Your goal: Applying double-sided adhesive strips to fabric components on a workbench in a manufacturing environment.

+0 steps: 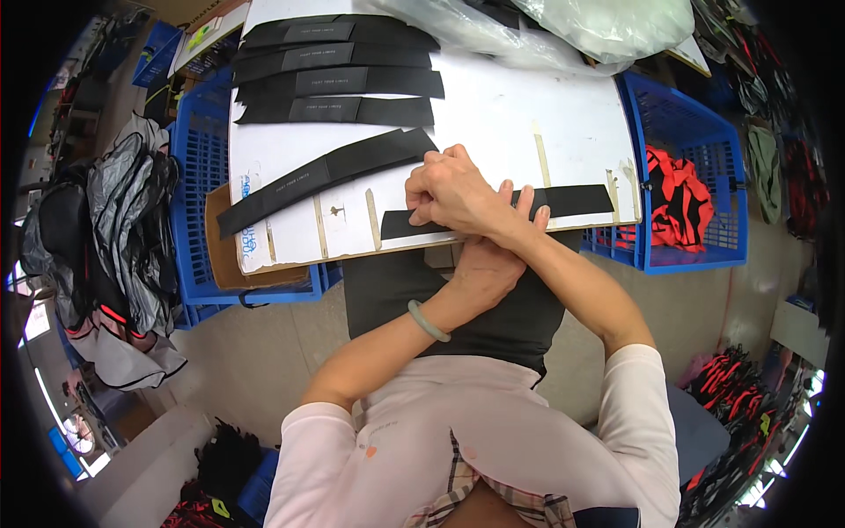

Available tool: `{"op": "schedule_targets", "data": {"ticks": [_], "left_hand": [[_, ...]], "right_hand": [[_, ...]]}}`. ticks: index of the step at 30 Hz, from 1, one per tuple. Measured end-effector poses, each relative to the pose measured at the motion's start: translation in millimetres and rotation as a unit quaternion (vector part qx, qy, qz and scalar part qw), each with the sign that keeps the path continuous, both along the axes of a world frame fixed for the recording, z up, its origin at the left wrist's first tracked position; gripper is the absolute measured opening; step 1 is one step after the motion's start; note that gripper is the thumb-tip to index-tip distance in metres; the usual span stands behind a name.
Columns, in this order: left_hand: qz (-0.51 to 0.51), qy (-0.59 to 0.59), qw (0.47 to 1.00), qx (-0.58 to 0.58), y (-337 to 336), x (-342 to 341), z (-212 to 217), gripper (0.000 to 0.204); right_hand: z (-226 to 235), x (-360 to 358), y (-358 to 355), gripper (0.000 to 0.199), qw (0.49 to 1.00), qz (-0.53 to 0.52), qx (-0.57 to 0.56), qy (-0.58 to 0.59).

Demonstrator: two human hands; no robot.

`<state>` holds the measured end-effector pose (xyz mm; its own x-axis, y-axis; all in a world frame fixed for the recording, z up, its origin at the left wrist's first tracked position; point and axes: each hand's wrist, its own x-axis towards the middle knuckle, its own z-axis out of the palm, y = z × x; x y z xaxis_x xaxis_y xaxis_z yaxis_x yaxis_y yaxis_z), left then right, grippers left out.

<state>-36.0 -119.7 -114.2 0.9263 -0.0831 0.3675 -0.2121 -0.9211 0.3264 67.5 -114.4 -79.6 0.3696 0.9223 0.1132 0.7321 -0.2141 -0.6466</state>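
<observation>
The arms cross over the near edge of the table [493, 106]. The right hand [453, 189] has reached across to the left and presses down, fingers curled, on the left part of a black strap [576, 201] that lies flat along that edge. The left hand [493, 255] comes in under the right forearm, a pale green bangle [428, 321] on its wrist; its fingertips [528, 207] rest on the strap's middle, fingers fairly straight. Whether either hand actually pinches the strap or only pins it flat, I cannot tell, since the right hand hides the contact.

The strap sits between cream tape marks [541, 154] stuck on the white top, its right end running out past the hands toward the table's right edge. A longer strap [326, 172] lies slanted just left of the right hand, and four more straps [339, 84] are laid in a row at the far side.

As a judgement: the strap lies right at the table edge, so a sideways push from either hand could slide it off the marks or over the edge onto the dark cloth [440, 299] in the lap. With the arms crossed, pulling one out may drag the strap askew. The right hand is also close to the slanted strap and could knock it. Blue crates [695, 150] flank the table, the right one holding red and black fabric
</observation>
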Motion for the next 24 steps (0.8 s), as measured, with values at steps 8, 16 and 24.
{"op": "schedule_targets", "data": {"ticks": [8,16,24], "left_hand": [[-0.025,0.028,0.999,-0.008,0.7,0.4,2.4,0.052],[-0.019,0.009,1.000,-0.006,-3.0,-1.0,-0.5,0.049],[-0.017,0.005,1.000,0.014,0.6,7.4,6.2,0.049]], "right_hand": [[-1.5,-0.9,0.4,0.019,0.997,-0.037,0.053,0.050],[-9.0,-6.4,-3.0,0.018,0.995,-0.041,0.062,0.061],[0.8,0.8,1.9,0.019,0.997,-0.037,0.052,0.048]]}}
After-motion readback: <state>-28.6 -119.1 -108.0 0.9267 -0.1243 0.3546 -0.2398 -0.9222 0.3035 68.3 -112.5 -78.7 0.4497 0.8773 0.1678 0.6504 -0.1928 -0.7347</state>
